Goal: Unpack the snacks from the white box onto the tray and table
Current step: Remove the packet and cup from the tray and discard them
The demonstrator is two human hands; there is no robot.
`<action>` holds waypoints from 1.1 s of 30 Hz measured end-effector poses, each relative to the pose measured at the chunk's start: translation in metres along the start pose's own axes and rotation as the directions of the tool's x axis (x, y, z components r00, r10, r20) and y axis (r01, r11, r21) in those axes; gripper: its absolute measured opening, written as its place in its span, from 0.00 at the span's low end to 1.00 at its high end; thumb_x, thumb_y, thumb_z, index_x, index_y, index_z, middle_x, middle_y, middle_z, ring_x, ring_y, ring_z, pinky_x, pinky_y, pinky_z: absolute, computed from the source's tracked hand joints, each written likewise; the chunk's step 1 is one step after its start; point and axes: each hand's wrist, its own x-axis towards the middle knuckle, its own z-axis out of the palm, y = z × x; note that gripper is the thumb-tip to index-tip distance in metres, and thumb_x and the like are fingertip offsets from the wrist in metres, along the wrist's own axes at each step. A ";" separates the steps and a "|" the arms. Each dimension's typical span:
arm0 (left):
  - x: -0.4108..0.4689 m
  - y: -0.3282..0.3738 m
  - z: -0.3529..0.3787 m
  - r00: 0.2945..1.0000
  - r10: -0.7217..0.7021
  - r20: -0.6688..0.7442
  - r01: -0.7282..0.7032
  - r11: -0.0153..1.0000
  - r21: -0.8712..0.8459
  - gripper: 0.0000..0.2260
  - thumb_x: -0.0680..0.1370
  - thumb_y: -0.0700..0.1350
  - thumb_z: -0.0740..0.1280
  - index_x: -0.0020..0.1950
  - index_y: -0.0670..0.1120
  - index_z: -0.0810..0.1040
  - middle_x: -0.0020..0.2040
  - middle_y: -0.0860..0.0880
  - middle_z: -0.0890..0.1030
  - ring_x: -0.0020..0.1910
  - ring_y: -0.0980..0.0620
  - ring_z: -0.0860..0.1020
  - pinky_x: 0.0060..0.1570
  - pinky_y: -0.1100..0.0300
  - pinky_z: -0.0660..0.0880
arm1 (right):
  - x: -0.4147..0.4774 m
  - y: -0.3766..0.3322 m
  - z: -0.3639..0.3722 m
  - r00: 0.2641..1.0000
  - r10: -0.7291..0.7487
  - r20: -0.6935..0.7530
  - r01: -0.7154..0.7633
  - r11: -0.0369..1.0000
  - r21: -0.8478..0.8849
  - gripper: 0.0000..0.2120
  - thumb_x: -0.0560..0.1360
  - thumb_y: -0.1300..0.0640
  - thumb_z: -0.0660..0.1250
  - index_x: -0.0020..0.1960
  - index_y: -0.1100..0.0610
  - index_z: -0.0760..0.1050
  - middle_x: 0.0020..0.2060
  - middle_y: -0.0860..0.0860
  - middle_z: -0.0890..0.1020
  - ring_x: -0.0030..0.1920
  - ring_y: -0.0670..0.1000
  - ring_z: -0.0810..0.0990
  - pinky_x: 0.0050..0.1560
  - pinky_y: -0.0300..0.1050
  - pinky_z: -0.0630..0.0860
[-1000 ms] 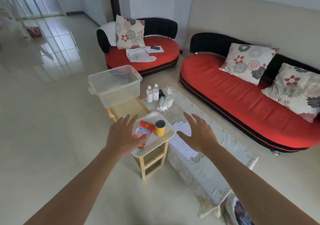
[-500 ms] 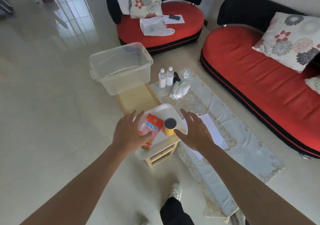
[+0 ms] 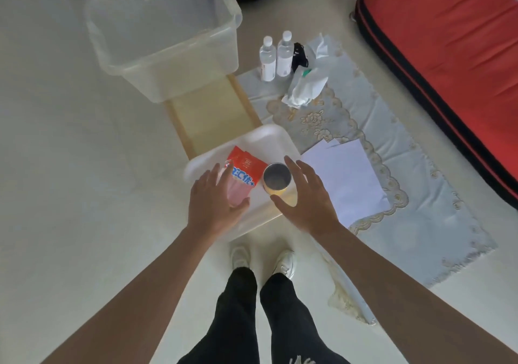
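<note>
Beyond the fingertips of both hands and to the right lies the red sofa (image 3: pixel 448 41), with a pale blue lace-edged mat (image 3: pixel 378 144) spread on the floor before it. Straight ahead of the fingers, at the far end of the narrow wooden worktop (image 3: pixel 213 114), stands the translucent white box (image 3: pixel 162 35); nothing can be made out inside it. Sheets of white paper (image 3: pixel 344 175) lie on the mat just to the right of the right hand's fingers.

The white tray (image 3: pixel 269 142) sits on the near end of the worktop, directly under both hands. The left hand (image 3: pixel 215 203) is spread palm down, fingers (image 3: pixel 213 175) loose and released, over the near end of a red and white snack packet (image 3: pixel 244 173) that lies flat in the tray; whether they touch it I cannot tell. The right hand (image 3: pixel 308 198) is also unclenched, its fingers curved beside a yellow can (image 3: pixel 276 181) that stands upright in the tray, just left of that hand's thumb and forefinger; it grips nothing.

Further beyond the right fingers, on the mat, stand two small clear bottles (image 3: pixel 276 55) beside a crumpled white plastic bag (image 3: pixel 305 83). Below the hands are black trousers and white shoes (image 3: pixel 283 262).
</note>
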 end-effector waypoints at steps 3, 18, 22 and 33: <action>0.015 -0.014 0.028 1.000 -0.014 0.015 0.014 1.000 0.001 0.40 0.72 0.68 0.63 0.80 0.52 0.62 0.80 0.43 0.65 0.77 0.39 0.65 0.75 0.40 0.64 | 0.009 0.008 0.021 1.000 -0.021 -0.024 0.021 1.000 0.006 0.42 0.73 0.40 0.72 0.81 0.40 0.55 0.76 0.49 0.64 0.73 0.54 0.68 0.64 0.56 0.77; 0.046 -0.044 0.086 0.997 -0.041 0.059 0.038 0.998 0.053 0.46 0.69 0.70 0.71 0.81 0.58 0.55 0.82 0.41 0.56 0.80 0.36 0.57 0.74 0.35 0.60 | 0.031 0.021 0.067 0.977 -0.150 -0.149 0.143 0.988 -0.061 0.36 0.73 0.53 0.75 0.78 0.51 0.66 0.70 0.55 0.70 0.69 0.54 0.72 0.61 0.55 0.79; 0.049 -0.049 0.089 1.000 -0.018 0.020 0.017 0.999 0.048 0.45 0.68 0.69 0.71 0.80 0.56 0.59 0.79 0.42 0.63 0.76 0.38 0.63 0.70 0.38 0.67 | 0.032 0.017 0.070 0.977 -0.159 -0.142 0.150 0.986 -0.069 0.35 0.73 0.54 0.75 0.78 0.52 0.66 0.68 0.56 0.70 0.66 0.56 0.74 0.60 0.52 0.79; 0.048 -0.035 0.061 0.999 0.029 -0.014 -0.030 0.999 -0.021 0.43 0.64 0.57 0.75 0.76 0.47 0.65 0.68 0.41 0.72 0.65 0.39 0.70 0.59 0.40 0.73 | 0.036 0.009 0.043 0.977 -0.146 -0.154 0.137 0.988 -0.069 0.35 0.74 0.53 0.75 0.78 0.49 0.65 0.68 0.53 0.70 0.66 0.56 0.74 0.58 0.54 0.81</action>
